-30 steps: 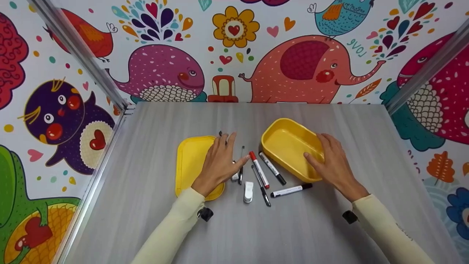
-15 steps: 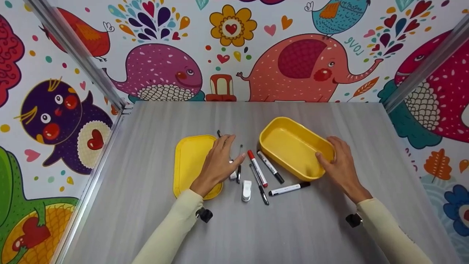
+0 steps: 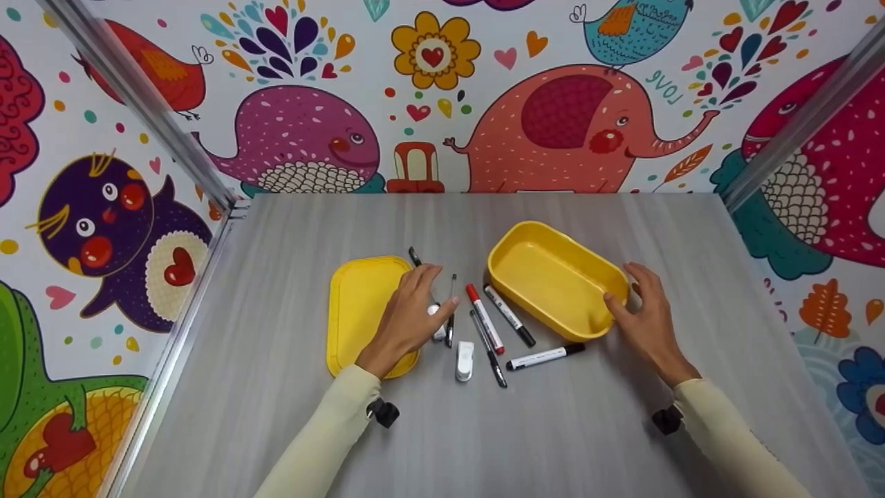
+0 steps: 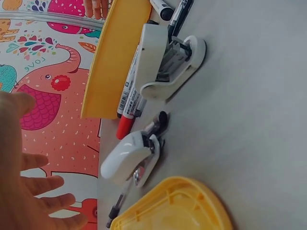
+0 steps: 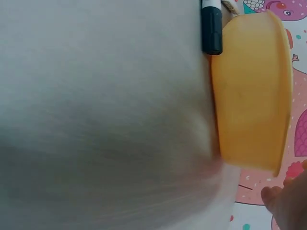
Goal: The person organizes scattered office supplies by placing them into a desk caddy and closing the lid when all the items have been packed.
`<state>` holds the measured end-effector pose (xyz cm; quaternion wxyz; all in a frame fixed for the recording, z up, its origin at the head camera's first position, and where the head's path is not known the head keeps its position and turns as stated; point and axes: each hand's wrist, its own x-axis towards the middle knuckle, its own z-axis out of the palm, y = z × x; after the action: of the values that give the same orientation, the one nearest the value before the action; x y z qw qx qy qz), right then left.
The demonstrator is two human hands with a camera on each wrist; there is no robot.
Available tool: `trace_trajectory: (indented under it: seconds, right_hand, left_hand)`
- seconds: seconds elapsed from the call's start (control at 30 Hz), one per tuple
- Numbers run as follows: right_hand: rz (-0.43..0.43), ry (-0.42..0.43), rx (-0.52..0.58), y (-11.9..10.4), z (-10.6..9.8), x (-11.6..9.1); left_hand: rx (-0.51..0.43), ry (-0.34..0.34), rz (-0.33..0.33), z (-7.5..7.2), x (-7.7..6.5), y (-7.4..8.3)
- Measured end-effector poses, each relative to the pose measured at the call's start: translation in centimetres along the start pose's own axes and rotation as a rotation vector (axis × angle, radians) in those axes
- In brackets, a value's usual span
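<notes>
On the worktop (image 3: 546, 429), we have the yellow box (image 3: 553, 277) at right: likely light, stiff plastic, slightly slick; pinch a rim. Yellow lid (image 3: 352, 311) lies at left, probably thin and rigid; lift by an edge. Left hand (image 3: 408, 315) hovers over the lid's right side, right hand (image 3: 646, 321) just beside the box; both grips spread, holding nothing. White stapler (image 3: 465, 361): sturdy, hold its sides. Red-capped marker (image 3: 485, 318): may roll, pinch mid-barrel.

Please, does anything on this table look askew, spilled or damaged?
I see no spill or damage. The yellow box looks askew, turned diagonally while the yellow lid lies straighter; pens and markers lie loose at mixed angles.
</notes>
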<state>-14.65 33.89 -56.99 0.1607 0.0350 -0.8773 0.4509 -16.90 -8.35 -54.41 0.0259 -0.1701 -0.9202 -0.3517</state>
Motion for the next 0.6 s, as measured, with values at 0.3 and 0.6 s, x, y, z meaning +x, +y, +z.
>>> trace_trajectory:
  seconds: [0.3,0.6]
  right_hand:
    - [0.031,-0.028,0.049,0.7,0.1,-0.3]
    - [0.029,-0.026,0.129,1.3,0.2,-0.8]
  left_hand:
    - [-0.011,-0.005,-0.001,0.1,-0.3,-0.3]
    - [-0.032,-0.039,0.001,0.4,-0.7,-0.9]
